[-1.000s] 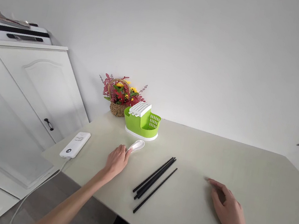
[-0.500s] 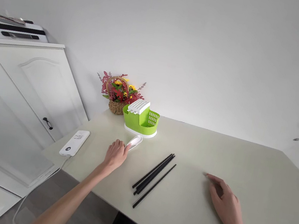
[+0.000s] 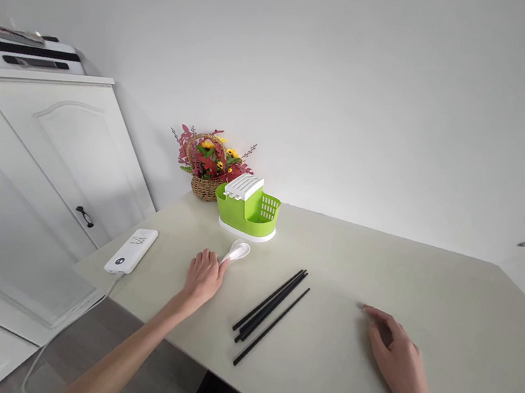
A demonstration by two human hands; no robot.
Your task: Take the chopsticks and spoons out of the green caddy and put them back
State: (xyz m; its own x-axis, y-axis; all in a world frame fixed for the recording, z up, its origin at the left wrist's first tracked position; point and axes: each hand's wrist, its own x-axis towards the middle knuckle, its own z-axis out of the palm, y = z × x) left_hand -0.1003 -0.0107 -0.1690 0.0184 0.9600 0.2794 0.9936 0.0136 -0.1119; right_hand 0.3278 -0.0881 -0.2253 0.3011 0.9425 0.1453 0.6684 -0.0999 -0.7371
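The pale counter (image 3: 407,269) carries everything here, with the flower basket (image 3: 204,187) at the back and the green holder (image 3: 239,216) just in front of it. Nearer the front are the hands: the left hand (image 3: 203,277) has its fingers curled and thumb against the handle of the white spoon, apparently pinching it; the right hand (image 3: 394,355) is loosely curved, nothing visible in it, placed as it was half a second ago. The black sticks (image 3: 275,306) lie between the hands, also unmoved. The change is in the white spoon (image 3: 239,250) (possibly more than one, nested; I cannot tell): its bowl now shows rounder and broader, just in front of the holder. I read that as a small turn of the spoon, its handling unfinished.
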